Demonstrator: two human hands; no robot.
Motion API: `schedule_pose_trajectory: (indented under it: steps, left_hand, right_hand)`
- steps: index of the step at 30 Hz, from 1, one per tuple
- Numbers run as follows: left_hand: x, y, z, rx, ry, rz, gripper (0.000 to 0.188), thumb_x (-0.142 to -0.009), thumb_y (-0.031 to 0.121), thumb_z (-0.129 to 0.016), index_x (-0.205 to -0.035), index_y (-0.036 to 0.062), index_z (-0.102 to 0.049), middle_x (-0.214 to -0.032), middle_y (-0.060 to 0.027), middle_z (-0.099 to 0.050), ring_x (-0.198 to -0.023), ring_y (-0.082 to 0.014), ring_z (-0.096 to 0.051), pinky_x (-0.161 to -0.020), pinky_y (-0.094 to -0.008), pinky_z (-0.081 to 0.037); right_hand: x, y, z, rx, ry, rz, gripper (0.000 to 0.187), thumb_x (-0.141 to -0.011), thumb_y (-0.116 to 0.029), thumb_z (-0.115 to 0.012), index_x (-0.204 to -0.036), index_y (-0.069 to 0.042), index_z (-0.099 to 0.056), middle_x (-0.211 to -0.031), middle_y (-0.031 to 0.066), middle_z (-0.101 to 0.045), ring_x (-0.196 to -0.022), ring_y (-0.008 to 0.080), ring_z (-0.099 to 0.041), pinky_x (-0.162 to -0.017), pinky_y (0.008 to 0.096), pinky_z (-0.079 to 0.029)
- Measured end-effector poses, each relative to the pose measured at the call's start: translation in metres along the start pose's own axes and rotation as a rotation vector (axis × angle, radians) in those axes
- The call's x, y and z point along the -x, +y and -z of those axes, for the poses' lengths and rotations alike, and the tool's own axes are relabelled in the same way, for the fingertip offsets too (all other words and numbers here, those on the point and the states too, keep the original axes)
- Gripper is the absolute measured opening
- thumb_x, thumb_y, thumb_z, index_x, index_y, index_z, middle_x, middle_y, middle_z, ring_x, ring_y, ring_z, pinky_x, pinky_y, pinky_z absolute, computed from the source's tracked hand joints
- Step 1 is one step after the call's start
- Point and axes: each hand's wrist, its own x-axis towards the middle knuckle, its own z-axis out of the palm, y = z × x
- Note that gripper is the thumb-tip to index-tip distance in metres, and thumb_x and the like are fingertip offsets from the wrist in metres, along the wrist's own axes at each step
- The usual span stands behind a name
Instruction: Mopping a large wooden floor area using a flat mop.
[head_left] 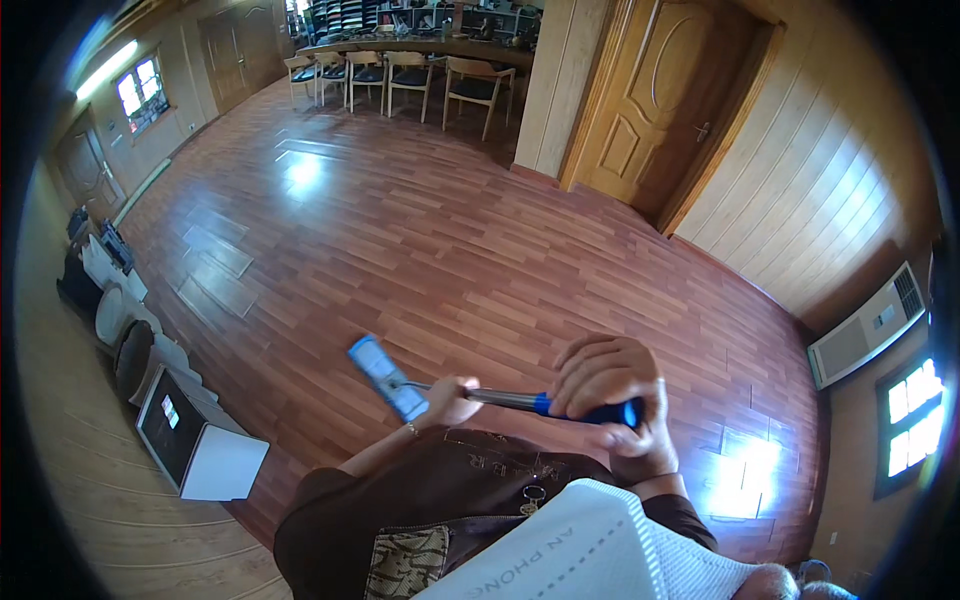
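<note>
I hold a flat mop (384,374) with both hands. Its blue-edged, pale rectangular head lies on the wood-patterned floor (440,250), just ahead and left of me. Toward my body runs the metal handle (512,400), which ends in a blue and black grip. My left hand (452,403) is closed around the lower part of the pole, nearer the mop head. Around the grip at the upper end, my right hand (612,385) is wrapped with its fingers curled over the top. White cloth hanging in front of my brown top hides part of my body.
A white box-shaped appliance with a dark front (217,462) stands at the left wall, by a row of rounded objects (128,345). Wooden chairs (408,78) line a long table at the back. A wooden door (655,115) and an air conditioner (868,328) are on the right.
</note>
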Motion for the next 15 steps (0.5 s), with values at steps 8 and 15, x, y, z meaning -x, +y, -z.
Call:
schedule_pose_trajectory:
  steps: [8,15]
  left_hand:
    - [-0.039,0.061,0.008,0.375,-0.124,-0.225,0.009,-0.08,0.019,-0.062,-0.081,0.0094,-0.062,-0.082,-0.0125,-0.067,-0.071,-0.0287,-0.065,-0.063,-0.0413,-0.049]
    - [-0.044,0.018,0.05,0.713,-0.125,-0.272,0.012,-0.079,0.009,-0.064,-0.091,0.0067,-0.064,-0.092,-0.0089,-0.068,-0.072,-0.0197,-0.063,-0.066,-0.0355,-0.05]
  right_hand:
    - [-0.041,-0.033,-0.014,-0.063,-0.218,0.026,0.022,-0.075,-0.02,-0.078,-0.073,-0.007,-0.06,-0.062,0.0038,-0.058,-0.054,0.0226,-0.059,-0.051,0.0349,-0.044]
    - [-0.001,0.049,-0.055,0.095,-0.23,-0.351,0.031,-0.08,-0.025,-0.074,-0.071,-0.005,-0.052,-0.065,0.0141,-0.053,-0.059,0.0337,-0.056,-0.052,0.0408,-0.043]
